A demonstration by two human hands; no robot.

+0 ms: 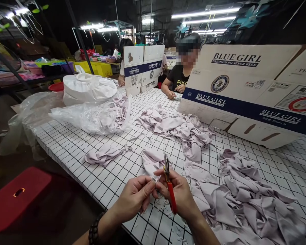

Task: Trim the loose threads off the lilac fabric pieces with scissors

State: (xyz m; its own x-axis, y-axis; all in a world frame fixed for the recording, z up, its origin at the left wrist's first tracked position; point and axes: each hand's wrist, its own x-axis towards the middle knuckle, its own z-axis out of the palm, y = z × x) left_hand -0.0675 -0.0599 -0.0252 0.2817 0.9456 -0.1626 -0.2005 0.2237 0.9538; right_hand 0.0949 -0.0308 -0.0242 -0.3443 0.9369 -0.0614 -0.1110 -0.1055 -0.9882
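Red-handled scissors point(171, 197) rest in my right hand point(180, 194), blades pointing up and away. The thumb and index finger of that hand also reach toward the fabric edge. My left hand point(137, 192) is closed in a pinch on a pale lilac fabric piece point(153, 161), which lies on the table just beyond my fingers. Both hands meet close together over the near table edge. Small fabric scraps point(177, 233) are scattered below them. To the right spreads a large heap of lilac fabric pieces point(247, 197).
The grid-patterned table point(73, 156) carries another fabric pile point(178, 127), a single piece point(105, 154) and a clear plastic bag point(91, 115). Opened beer cartons point(244, 85) stand upright as screens. A co-worker point(181, 75) sits opposite. A red stool point(17, 200) stands at lower left.
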